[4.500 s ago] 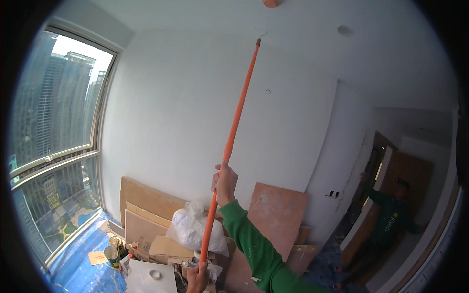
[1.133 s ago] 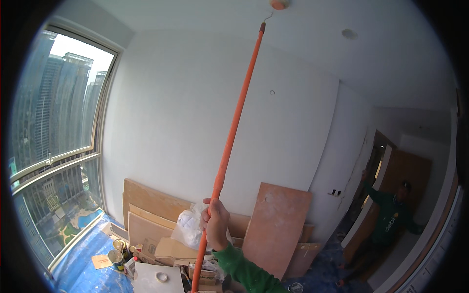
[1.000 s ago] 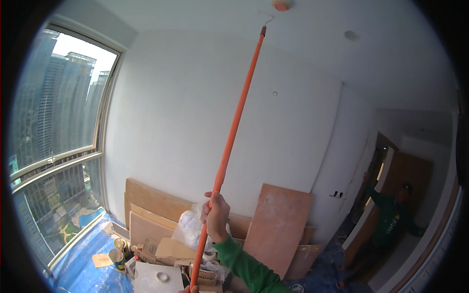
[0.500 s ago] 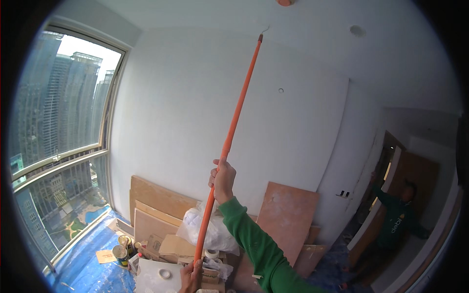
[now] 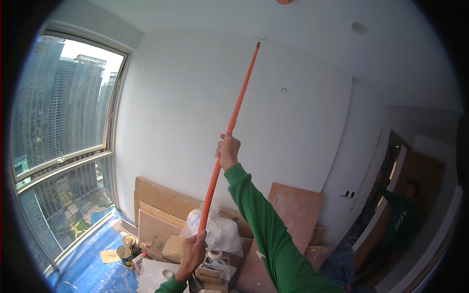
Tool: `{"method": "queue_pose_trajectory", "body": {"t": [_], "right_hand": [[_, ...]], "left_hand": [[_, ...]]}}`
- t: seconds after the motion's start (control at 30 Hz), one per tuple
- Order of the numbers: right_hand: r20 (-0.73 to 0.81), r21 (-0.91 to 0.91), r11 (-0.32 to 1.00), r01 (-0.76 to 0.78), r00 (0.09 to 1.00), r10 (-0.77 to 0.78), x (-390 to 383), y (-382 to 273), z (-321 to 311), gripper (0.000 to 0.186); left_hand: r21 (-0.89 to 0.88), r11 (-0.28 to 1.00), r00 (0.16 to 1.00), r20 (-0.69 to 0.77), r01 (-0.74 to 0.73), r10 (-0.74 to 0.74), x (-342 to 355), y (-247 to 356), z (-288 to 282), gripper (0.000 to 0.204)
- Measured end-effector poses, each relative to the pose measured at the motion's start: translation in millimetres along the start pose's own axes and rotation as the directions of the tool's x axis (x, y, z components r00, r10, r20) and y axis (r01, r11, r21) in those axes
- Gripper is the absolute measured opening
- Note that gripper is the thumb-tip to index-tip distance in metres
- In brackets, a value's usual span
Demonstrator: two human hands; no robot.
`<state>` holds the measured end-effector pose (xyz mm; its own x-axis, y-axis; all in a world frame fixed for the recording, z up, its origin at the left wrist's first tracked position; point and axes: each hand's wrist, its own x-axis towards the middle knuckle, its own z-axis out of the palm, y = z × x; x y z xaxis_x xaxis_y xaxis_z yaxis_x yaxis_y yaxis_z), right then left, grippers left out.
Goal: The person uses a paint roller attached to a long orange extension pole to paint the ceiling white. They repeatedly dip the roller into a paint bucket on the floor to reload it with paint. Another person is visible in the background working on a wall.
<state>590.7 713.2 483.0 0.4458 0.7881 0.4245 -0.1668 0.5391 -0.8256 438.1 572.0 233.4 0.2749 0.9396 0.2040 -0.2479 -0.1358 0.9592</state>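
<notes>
A long orange extension pole (image 5: pixel 213 188) slants up from my hands toward the top of the white wall (image 5: pixel 185 107). My right hand (image 5: pixel 228 150) grips its middle, with the fingers wrapped round it. Lower down, my left hand (image 5: pixel 194 251) is closed around the pole's bottom end. At the tip a thin bent wire frame (image 5: pixel 263 38) reaches the line where wall and ceiling meet. Whatever the frame carries is pale and hard to make out against the paint. Green sleeves cover both my arms.
Boards (image 5: pixel 298 205) lean on the wall. Below stand cardboard boxes (image 5: pixel 174 248), a white plastic bag (image 5: pixel 220 234) and paint cans (image 5: pixel 124 253) on blue sheeting (image 5: pixel 93 276). A large window (image 5: pixel 73 107) is at left. Another person (image 5: pixel 401 210) stands by a door at right.
Both my hands have come up in the view, still gripping the pole. The pole's tip sits slightly lower in the picture, and more of my left wrist shows.
</notes>
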Motion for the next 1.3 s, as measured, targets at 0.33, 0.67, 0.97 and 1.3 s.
{"method": "queue_pose_trajectory", "body": {"t": [0.33,0.67,0.97,1.3], "right_hand": [[0.045,0.038,0.999,0.002,0.999,-0.003,-56,13,-3,0.037],[0.084,0.033,0.999,0.007,0.996,-0.009,-182,51,-10,0.033],[0.087,0.020,0.999,0.029,0.996,-0.030,-251,70,-20,0.034],[0.012,0.013,1.000,0.004,1.000,-0.004,-256,79,-54,0.035]], "left_hand": [[-0.054,0.997,0.998,-0.018,-0.054,0.053,-33,-53,-12,0.048],[0.069,0.990,0.992,-0.008,-0.127,0.128,-108,-183,-58,0.041],[-0.008,0.999,0.998,0.024,-0.053,0.053,-163,-195,-65,0.034],[0.116,0.992,0.990,0.124,0.054,-0.068,-169,-251,-69,0.030]]}}
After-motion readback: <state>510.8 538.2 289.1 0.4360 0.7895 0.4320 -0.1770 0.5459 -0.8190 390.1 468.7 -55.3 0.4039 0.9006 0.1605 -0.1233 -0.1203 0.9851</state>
